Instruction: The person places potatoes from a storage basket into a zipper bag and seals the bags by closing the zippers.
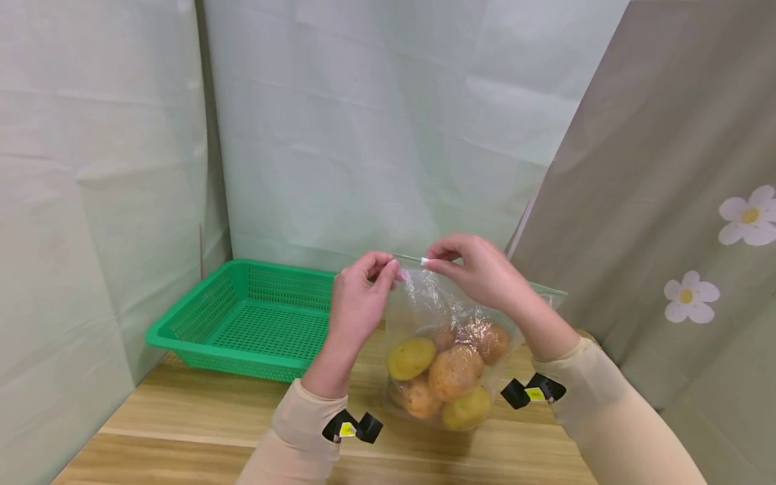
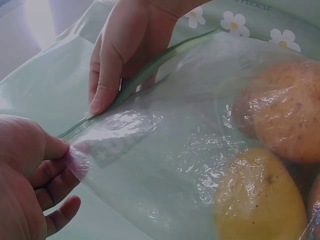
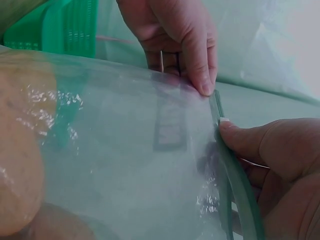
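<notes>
Green mesh basket (image 1: 248, 316) sits at the back left of the wooden desk (image 1: 182, 417), just beside the pale cloth backdrop (image 1: 376, 121). A grey-green curtain with daisy print (image 1: 691, 202) hangs on my right. Nothing lies between me and the bag; only my own forearms cross the view in front of it.

Clear zip bag (image 1: 439, 337) stands upright on the desk, right of the basket and near the desk's middle. It is thin, glossy, and wrinkled near the top, with a green zip strip (image 2: 145, 75) running along the mouth. Inside, piled at the bottom: several potatoes (image 1: 455, 370), some yellowish, some brown-orange, skins speckled.

My left hand (image 1: 358, 303) pinches the bag's top corner, fingers (image 2: 55, 150) curled tight on the film. My right hand (image 1: 479, 269) pinches the zip strip further along, thumb and forefinger closed narrow on it. Both hands are raised above the potatoes, near each other but apart.
</notes>
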Demonstrator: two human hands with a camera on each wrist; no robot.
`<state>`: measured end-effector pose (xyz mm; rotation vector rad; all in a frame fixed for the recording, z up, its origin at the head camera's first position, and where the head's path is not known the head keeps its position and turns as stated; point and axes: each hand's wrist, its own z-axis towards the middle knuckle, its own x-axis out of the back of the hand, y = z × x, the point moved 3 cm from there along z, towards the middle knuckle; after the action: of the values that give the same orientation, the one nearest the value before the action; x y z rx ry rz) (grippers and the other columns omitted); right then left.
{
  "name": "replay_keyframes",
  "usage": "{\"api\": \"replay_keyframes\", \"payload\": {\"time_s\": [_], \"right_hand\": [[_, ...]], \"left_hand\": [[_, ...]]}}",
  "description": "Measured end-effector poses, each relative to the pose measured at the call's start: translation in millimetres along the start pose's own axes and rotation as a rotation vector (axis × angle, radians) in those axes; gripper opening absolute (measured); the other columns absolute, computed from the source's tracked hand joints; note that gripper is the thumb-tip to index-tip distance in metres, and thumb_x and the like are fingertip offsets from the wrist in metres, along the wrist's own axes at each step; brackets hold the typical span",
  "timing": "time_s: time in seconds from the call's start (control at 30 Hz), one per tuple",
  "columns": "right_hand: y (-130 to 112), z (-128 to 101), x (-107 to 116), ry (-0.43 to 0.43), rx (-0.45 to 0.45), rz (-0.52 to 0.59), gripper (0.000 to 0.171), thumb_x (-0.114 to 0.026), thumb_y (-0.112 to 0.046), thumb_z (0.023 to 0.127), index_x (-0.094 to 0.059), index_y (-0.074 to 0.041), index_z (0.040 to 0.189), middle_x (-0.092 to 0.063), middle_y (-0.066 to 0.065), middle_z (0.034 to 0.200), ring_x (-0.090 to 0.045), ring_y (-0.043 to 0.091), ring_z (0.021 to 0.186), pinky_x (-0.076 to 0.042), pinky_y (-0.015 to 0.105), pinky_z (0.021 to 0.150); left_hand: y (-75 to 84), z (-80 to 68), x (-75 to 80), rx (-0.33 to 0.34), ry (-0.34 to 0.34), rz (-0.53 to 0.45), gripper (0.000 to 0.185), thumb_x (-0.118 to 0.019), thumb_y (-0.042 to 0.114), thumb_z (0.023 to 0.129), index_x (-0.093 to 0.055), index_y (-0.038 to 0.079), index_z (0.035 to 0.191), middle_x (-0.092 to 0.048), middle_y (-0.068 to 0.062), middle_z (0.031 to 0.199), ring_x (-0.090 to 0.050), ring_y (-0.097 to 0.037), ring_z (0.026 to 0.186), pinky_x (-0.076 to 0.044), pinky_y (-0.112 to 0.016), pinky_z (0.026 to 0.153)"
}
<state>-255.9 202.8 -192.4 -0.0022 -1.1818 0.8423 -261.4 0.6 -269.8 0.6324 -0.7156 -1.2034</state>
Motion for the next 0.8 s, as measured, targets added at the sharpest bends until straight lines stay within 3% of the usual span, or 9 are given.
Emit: {"api": "replay_keyframes", "payload": {"time_s": [0.33, 0.8], "right_hand": [[17, -13, 11, 0.012, -0.035, -0.042, 0.014, -0.077, -0.021, 0.107, -0.083, -0.011, 0.115, -0.08, 0.002, 0.112, -0.074, 0.026, 0.113, -0.057, 0.054, 0.102], [33, -36, 27, 0.034, -0.091, -0.073, 0.014, -0.077, -0.023, 0.107, -0.082, -0.012, 0.114, -0.079, 0.002, 0.111, -0.073, 0.026, 0.11, -0.057, 0.053, 0.095]], "left_hand": [[-0.8, 0.8, -3.0, -0.005, 0.002, 0.019, 0.01, -0.075, 0.013, 0.108, -0.08, 0.005, 0.107, -0.08, 0.003, 0.089, -0.073, -0.017, 0.08, -0.057, -0.034, 0.069], [-1.3, 2.2, -2.6, 0.013, 0.0, 0.003, 0.009, -0.074, 0.014, 0.108, -0.08, 0.007, 0.108, -0.081, 0.003, 0.09, -0.073, -0.017, 0.081, -0.059, -0.037, 0.072]]}}
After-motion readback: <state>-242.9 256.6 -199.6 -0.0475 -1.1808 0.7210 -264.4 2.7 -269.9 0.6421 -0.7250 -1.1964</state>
